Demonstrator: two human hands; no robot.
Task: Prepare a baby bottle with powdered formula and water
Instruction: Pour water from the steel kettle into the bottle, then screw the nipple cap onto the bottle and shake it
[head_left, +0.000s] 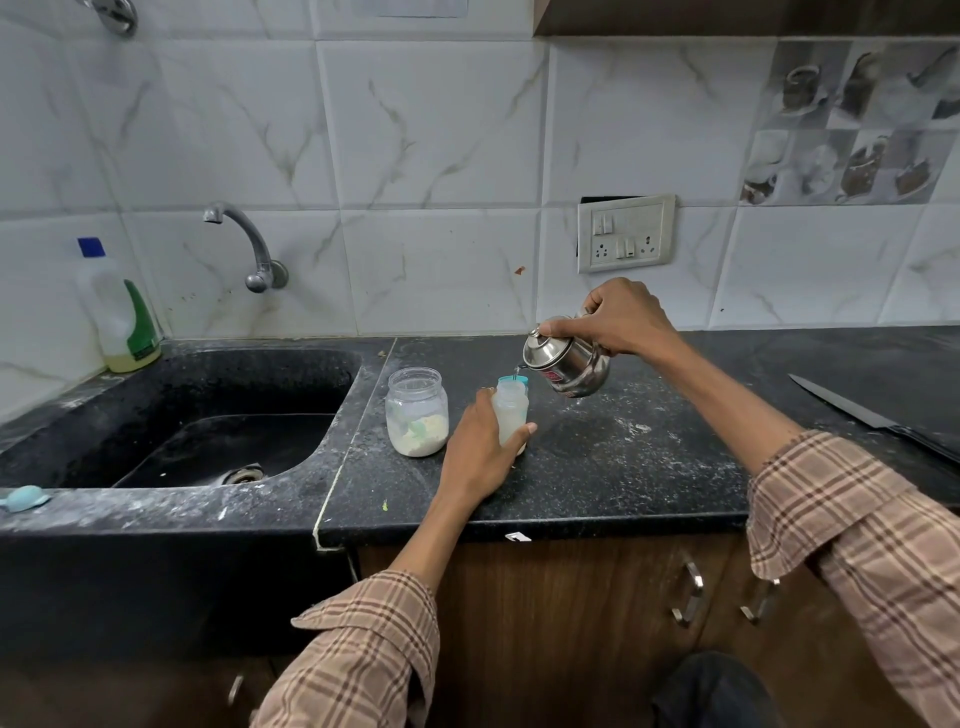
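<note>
Head view, near to far. Plaid sleeves enter from the lower frame, both arms reaching in to the centre. Left hand (480, 447) wraps the baby bottle (511, 413), fingers curled round its left side and thumb across the front low down; the bottle stands upright on the dark surface (623, 467) at frame centre, likely gripped so it stays put while being filled. Contents look milky, level hard to read. Just left of it, close but apart, the open powder jar (416, 411) holds pale powder at the bottom with a greenish scoop-like thing inside; kept within reach, I'd guess for dosing. Right hand (618, 319) grips the steel kettle (566, 361) from above by its top handle, index finger reaching toward the lid, probably to hold it on. Kettle tilts left, spout right over the bottle's blue rim, thin stream of water (516, 371) falling in. Step in hand: adding water. A knife (852, 410) lies at right edge, well apart. Sink (223, 415) at left. Detergent bottle (118, 312) and tap (249, 244) stand farther back at left.
</note>
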